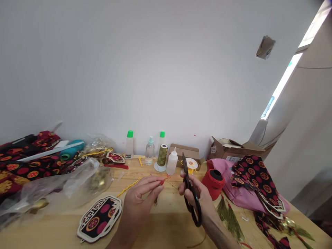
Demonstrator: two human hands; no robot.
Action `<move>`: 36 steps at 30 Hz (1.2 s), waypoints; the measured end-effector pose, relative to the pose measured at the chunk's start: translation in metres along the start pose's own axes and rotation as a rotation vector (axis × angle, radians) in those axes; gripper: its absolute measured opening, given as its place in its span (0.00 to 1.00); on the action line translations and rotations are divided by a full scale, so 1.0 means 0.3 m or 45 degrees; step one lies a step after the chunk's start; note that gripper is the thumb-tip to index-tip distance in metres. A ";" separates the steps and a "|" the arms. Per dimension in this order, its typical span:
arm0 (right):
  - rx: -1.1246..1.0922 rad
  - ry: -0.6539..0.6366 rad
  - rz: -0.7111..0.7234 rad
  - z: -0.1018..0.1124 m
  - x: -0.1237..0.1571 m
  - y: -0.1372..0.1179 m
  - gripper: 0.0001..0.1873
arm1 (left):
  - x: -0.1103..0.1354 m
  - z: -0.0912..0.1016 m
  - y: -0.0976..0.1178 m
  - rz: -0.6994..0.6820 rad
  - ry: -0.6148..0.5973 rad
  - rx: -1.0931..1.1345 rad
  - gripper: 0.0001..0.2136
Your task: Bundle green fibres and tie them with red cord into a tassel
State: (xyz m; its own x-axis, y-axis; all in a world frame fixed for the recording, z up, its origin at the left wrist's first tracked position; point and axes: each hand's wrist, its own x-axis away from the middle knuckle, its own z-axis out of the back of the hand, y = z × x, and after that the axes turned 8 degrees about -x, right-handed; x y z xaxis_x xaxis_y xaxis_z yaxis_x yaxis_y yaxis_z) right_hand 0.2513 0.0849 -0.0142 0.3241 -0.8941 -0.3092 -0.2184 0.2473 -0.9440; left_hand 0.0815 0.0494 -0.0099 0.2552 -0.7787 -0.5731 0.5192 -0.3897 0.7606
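My left hand (141, 193) is closed in a pinch on a thin red cord (164, 180), with a small dark tassel (156, 201) hanging below the fingers. My right hand (198, 197) grips black scissors (190, 193), blades pointing up and away, tips close to the cord's end. Both hands hover over the wooden table (166, 228). A fan-shaped patterned ornament (100, 217) lies just left of my left wrist. A red thread spool (213, 183) stands right of my right hand.
Glue bottles with green caps (129, 145), a clear spray bottle (149, 151), a gold thread cone (162, 157) and a white squeeze bottle (172, 161) line the back. Patterned fabric (23, 162) and plastic bags (52, 188) fill the left; a cardboard box (234, 148), pink bag (240, 197) and green tassels (229, 216) the right.
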 end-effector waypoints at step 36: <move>1.166 -0.217 0.309 -0.027 0.043 -0.036 0.19 | -0.013 0.021 -0.031 -0.440 -0.026 -0.338 0.08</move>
State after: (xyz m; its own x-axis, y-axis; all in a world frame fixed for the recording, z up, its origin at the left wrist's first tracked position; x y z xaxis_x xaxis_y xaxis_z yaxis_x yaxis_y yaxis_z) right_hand 0.2505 0.0676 -0.0071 0.5098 -0.7319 -0.4521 0.4830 0.6784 -0.5537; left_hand 0.0706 0.0530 -0.0130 0.0145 -0.6354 -0.7721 0.7636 -0.4914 0.4188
